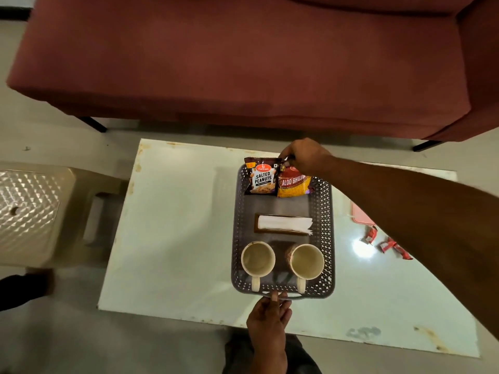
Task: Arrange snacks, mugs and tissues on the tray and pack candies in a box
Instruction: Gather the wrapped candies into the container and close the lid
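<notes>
Your right hand [305, 157] is at the far end of the tray [328, 211], fingertips pinching the top edge of the aloo bhujia packet [293, 184]. That's how it reads; the contact itself is small in view. Your left hand [270, 317] grips the tray's near handle, thumb on top.

Layout:
- The tray sits on the white table [175, 225].
- The salted peanuts packet [262, 179] and the aloo bhujia packet lie side by side at the far end. Their inner edges touch or slightly overlap, and their tops reach over the far rim. The aloo bhujia one is skewed.
- Tissues [283, 224] lie in their holder across the middle.
- A mug [258, 259] and a second mug [307, 261] stand upright at the near end, handles toward you.

Step in hand, my read: squaring up the aloo bhujia packet.
- Slide it flat rather than lifting — foil pouches flop.
- Rotate it until its side runs parallel to the peanuts, touching but not overlapping.
- Bring both tops in line, inside the rim.
- Pin the tray with your left hand so it doesn't skate on the glossy top.

After that, the candies [388, 245]. They lie loose on the table to the right, well apart from the tray, near the pink box [360, 214], which your forearm mostly hides. None look packed.
</notes>
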